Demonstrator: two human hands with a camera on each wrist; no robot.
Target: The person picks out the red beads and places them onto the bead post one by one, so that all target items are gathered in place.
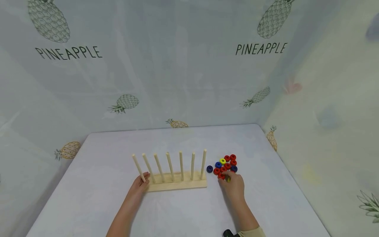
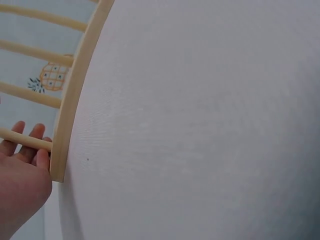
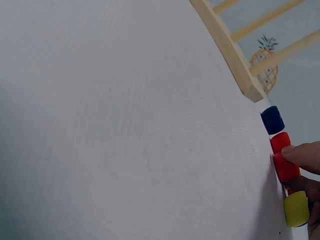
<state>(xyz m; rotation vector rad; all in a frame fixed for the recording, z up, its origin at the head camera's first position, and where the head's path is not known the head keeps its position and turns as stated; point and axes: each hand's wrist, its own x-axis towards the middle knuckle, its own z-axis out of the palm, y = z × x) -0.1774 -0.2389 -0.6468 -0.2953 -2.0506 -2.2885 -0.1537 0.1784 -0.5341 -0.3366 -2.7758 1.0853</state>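
Note:
A pale wooden rack (image 1: 177, 187) with a row of several upright pegs stands on the table. My left hand (image 1: 140, 185) holds its left end, the thumb and fingers about the foot of the leftmost peg (image 2: 25, 139). To the right of the rack, my right hand (image 1: 235, 187) pinches a red bead (image 3: 286, 168) between thumb and finger, low at the tabletop. A yellow bead (image 3: 297, 209) sits by the lower fingers of that hand, partly covered in the head view. Just beyond the fingertips lies a cluster of red beads (image 1: 227, 166), with the far ones touching.
A dark blue bead (image 1: 209, 169) lies between the rack and the cluster. Within the cluster are a brighter blue bead (image 1: 218, 165), another yellow bead (image 1: 222, 161) and a dark blue one. The white table (image 1: 177, 217) meets a pineapple-print cloth (image 1: 177, 82) behind.

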